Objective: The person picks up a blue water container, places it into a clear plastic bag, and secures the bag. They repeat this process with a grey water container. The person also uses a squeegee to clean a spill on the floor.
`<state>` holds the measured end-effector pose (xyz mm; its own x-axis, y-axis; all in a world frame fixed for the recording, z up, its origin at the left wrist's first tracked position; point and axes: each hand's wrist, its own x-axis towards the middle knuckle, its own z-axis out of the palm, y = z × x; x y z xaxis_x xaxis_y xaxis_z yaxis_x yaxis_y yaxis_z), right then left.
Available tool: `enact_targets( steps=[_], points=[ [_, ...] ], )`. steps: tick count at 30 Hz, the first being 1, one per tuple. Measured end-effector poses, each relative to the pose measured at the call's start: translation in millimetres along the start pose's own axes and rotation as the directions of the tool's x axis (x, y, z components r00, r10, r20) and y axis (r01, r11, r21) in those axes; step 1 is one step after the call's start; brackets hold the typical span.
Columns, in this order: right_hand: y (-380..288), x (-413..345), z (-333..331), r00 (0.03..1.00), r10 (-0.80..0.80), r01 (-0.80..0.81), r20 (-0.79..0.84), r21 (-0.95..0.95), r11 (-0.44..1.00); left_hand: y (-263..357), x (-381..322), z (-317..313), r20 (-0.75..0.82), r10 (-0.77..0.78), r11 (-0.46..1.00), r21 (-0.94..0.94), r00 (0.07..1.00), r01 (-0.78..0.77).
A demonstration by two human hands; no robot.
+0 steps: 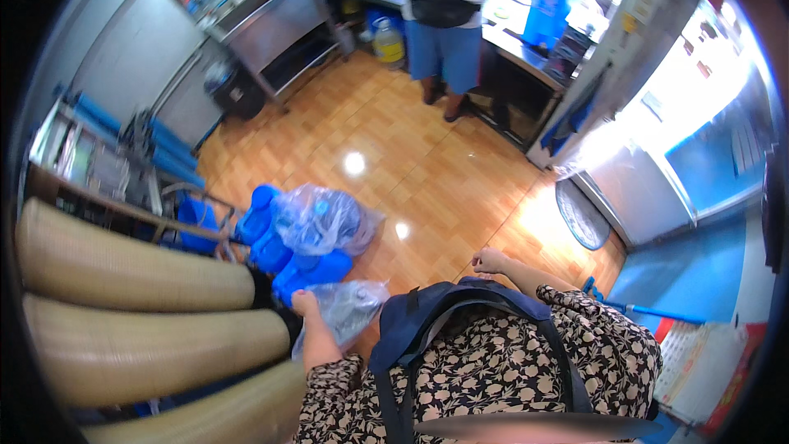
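My left hand [303, 303] is closed at the edge of a clear plastic bag [348, 308], which spreads out beside my wrist. Just beyond it, blue plastic water jugs [314, 270] stand close together on the floor. Against them rests a larger clear plastic bag [320, 219] with bluish contents; I cannot make out what they are. My right hand [490, 261] is held out in front of my body, over the floor. Its fingers are curled, and I see nothing in them.
Tall tan fiberglass tanks [142, 259] with black bases line my left. Ahead, a person [444, 31] stands at a counter [511, 40] bearing a blue container [545, 9]. A steel sink stand [277, 28] and black bin [237, 92] are at far left; an oval mat [582, 214] lies right.
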<state>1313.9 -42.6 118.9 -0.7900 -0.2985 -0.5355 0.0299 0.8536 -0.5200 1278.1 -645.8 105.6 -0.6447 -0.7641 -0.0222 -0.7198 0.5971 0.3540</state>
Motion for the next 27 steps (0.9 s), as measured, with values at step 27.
enact_targets(
  steps=[27],
  points=[
    [413,-122,-258,0.337,0.795,-0.562,-0.504,0.570,0.599,689,-473,166,0.526,0.565,0.026,-0.782,-0.636,-0.623]
  ],
)
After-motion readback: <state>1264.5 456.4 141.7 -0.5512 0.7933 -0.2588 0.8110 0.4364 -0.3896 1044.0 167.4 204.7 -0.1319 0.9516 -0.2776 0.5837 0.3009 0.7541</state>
